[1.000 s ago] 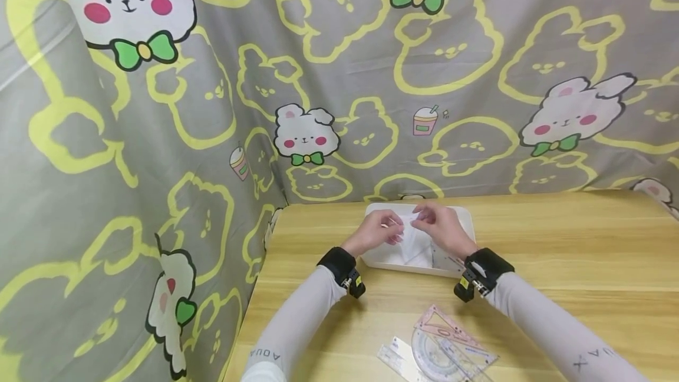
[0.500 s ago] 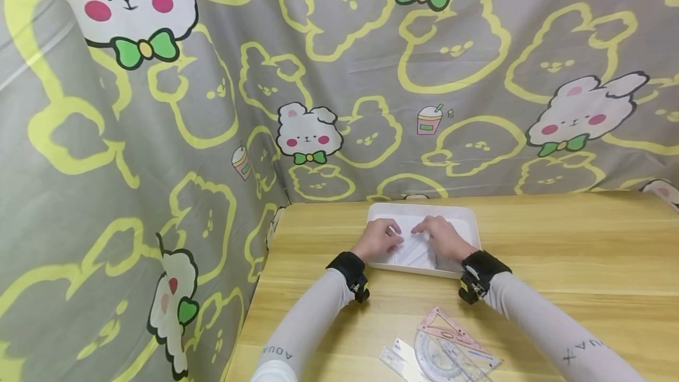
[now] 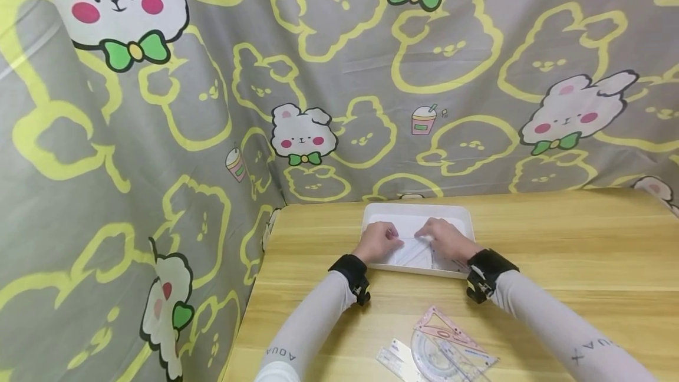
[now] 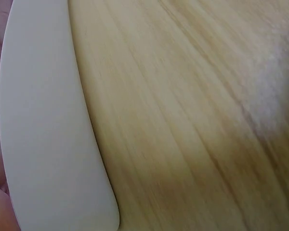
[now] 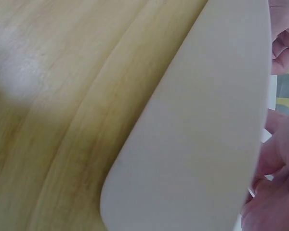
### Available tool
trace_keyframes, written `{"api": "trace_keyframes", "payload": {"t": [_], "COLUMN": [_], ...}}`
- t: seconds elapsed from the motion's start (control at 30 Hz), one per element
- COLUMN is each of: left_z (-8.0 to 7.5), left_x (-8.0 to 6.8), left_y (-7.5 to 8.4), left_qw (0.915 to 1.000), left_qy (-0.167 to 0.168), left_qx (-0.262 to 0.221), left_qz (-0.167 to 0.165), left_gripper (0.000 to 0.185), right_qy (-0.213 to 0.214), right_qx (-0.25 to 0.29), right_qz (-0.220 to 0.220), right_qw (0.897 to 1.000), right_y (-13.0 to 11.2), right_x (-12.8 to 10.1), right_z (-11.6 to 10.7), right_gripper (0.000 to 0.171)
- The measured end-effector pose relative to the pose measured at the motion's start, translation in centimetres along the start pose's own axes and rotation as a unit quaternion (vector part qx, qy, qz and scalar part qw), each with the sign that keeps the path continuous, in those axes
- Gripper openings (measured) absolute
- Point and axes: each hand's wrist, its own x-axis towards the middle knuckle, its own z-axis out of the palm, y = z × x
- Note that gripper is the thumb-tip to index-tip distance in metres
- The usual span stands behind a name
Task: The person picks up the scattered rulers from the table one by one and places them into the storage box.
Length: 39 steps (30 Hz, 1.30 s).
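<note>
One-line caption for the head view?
Both hands, left hand and right hand, hold a clear bag in a white tray.

Bunny-print curtain (image 3: 329,75) behind wooden table (image 3: 573,252)

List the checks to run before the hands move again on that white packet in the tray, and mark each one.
1. Both hands on the packet: left hand and right hand both touch the white packet. Ok.
2. Packet over the tray: it lies inside the white tray. Ok.
3. Tray flat on the wooden table: ok.
4. Firmness of the grip: fingers hide the contact. Cannot tell.
5. Rulers and protractor clear of the hands: they lie nearer the person, apart from the tray. Ok.
</note>
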Motion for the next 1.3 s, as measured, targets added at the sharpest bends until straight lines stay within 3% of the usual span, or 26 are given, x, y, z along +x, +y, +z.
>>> {"api": "trace_keyframes", "payload": {"t": [0.23,0.47,0.67,1.0,1.17,1.3], "left_z": [0.4,0.7,1.0,0.4,-0.1,-0.7], "left_x": [-0.1,-0.3,-0.5,-0.4,-0.6,-1.5], "left_y": [0.2,0.4,0.2,-0.1,0.0,0.5], "left_qw": [0.9996,0.9995,0.9992,0.9992,0.9995,0.999], "left_qy": [0.023,0.021,0.021,0.03,0.025,0.021], "left_qx": [0.014,0.008,0.001,-0.009,-0.016,-0.038], "left_qz": [-0.001,-0.02,-0.034,-0.024,-0.011,0.011], "left_gripper": [0.022,0.024,0.021,0.02,0.021,0.021], "right_qy": [0.001,-0.007,0.0,0.014,0.04,0.115], "right_qx": [0.007,0.014,0.02,0.014,0.021,0.005], "right_qz": [0.003,0.033,0.034,0.039,0.03,0.001], "right_qw": [1.0,0.999,0.999,0.999,0.999,0.993], "right_y": [-0.3,-0.7,-1.3,-1.5,-2.2,-3.1], "right_x": [-0.4,-0.9,-1.3,-1.8,-2.4,-2.9], "right_z": [-0.3,-0.1,-0.1,0.1,-0.5,-0.7], "right_gripper": [0.038,0.032,0.032,0.034,0.035,0.025]}}
